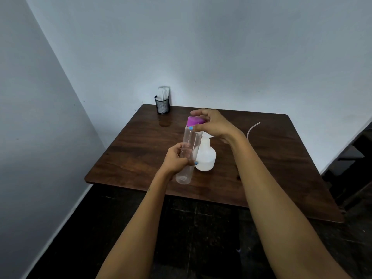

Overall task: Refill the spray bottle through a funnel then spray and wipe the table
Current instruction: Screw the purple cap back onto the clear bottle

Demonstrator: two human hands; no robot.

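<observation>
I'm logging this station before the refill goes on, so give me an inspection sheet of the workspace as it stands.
Surface: dark wooden table, glossy.
Job's things: clear bottle with purple cap, held tilted; white spray bottle standing behind it; thin clear tube beyond the right wrist. No funnel seen.
Clutter: black mesh holder with white items, far left corner.
Hands: left hand grips the clear bottle's body; right hand grips the cap.
Cables: nothing seen.
Surroundings: pale walls, dark floor.

Plain room corner: wooden table (141, 150), mesh napkin holder (162, 105).
</observation>
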